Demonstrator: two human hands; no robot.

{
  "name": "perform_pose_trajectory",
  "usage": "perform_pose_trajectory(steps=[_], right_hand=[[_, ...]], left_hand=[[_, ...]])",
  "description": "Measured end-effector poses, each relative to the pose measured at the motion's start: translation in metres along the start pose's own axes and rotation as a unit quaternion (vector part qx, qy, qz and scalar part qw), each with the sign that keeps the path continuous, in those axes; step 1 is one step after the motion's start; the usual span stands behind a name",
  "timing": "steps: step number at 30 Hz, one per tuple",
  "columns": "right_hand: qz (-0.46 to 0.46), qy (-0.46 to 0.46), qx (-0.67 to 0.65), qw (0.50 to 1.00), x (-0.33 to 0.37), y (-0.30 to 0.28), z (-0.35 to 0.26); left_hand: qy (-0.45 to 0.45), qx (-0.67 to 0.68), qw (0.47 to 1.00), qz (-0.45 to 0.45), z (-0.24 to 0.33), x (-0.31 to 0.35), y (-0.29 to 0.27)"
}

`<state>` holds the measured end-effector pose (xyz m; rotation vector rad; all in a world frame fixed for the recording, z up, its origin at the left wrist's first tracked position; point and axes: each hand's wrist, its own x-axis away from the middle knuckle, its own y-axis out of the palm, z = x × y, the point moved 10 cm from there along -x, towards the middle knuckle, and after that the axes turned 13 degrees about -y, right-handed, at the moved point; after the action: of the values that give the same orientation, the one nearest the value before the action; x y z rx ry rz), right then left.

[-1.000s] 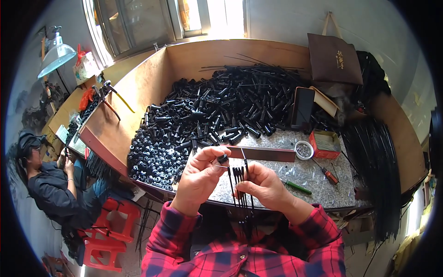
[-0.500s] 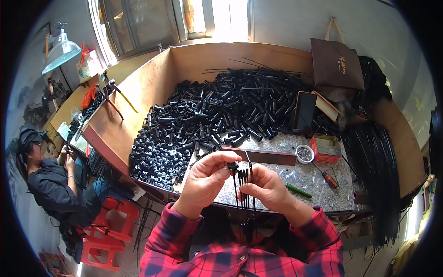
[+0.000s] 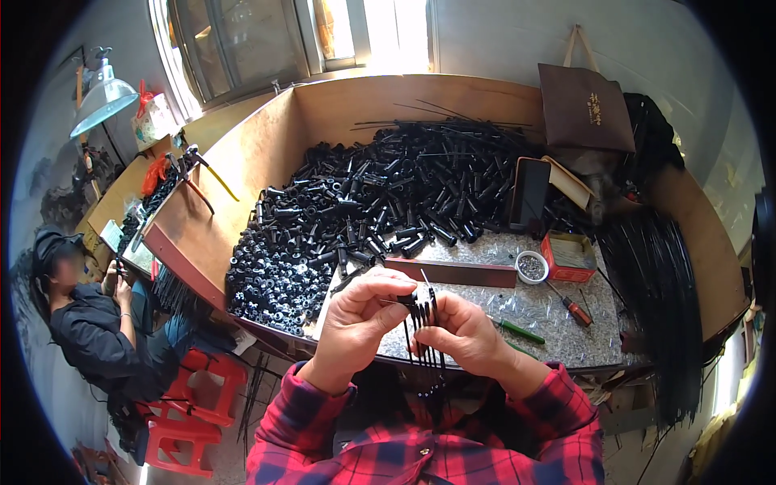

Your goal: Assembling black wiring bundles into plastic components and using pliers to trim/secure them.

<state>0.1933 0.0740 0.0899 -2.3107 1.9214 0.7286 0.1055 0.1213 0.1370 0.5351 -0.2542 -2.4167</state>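
Both hands meet over the near edge of the worktop. My left hand (image 3: 352, 323) is closed, thumb and fingers pinching a small black hub (image 3: 406, 299). A thin wire (image 3: 390, 302) pokes out beside it. Several slim black ribs (image 3: 423, 360), apparently umbrella ribs, hang down from between the hands, their lower ends below the table edge. My right hand (image 3: 469, 335) is closed on these ribs, thumb in front. One pale, pointed rod tip rises above the right fingers. How the ribs join the hub is hidden by my fingers.
A heap of black tubular parts (image 3: 388, 186) fills the walled wooden bench. Small round pieces (image 3: 275, 283) lie at left. Rightward are a white cup (image 3: 531, 267), red box (image 3: 569, 257), screwdriver (image 3: 579, 312), green-handled tool (image 3: 521, 331) and long black rods (image 3: 663, 299). Another person (image 3: 105, 323) sits at left.
Both hands have shifted slightly down and closer together. The hub sits lower between the left fingers, and the ribs have bunched and tilted a little. The view has moved slightly.
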Motion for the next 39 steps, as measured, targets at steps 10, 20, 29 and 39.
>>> perform_pose_trajectory(steps=[10,20,29,39], right_hand=[[-0.029,-0.016,0.032,0.999,0.0,0.004,0.002],[-0.044,-0.039,0.06,0.996,-0.002,0.008,-0.002],[-0.031,-0.073,0.143,0.987,-0.002,0.009,-0.014],[-0.041,-0.083,0.184,0.979,-0.003,0.014,-0.018]], left_hand=[[0.011,-0.005,1.0,0.022,0.005,0.0,-0.002],[-0.004,0.029,0.999,0.017,0.0,0.0,-0.003],[-0.01,0.075,0.997,-0.005,-0.003,-0.001,0.0],[0.009,0.037,0.999,0.006,-0.002,0.004,-0.004]])
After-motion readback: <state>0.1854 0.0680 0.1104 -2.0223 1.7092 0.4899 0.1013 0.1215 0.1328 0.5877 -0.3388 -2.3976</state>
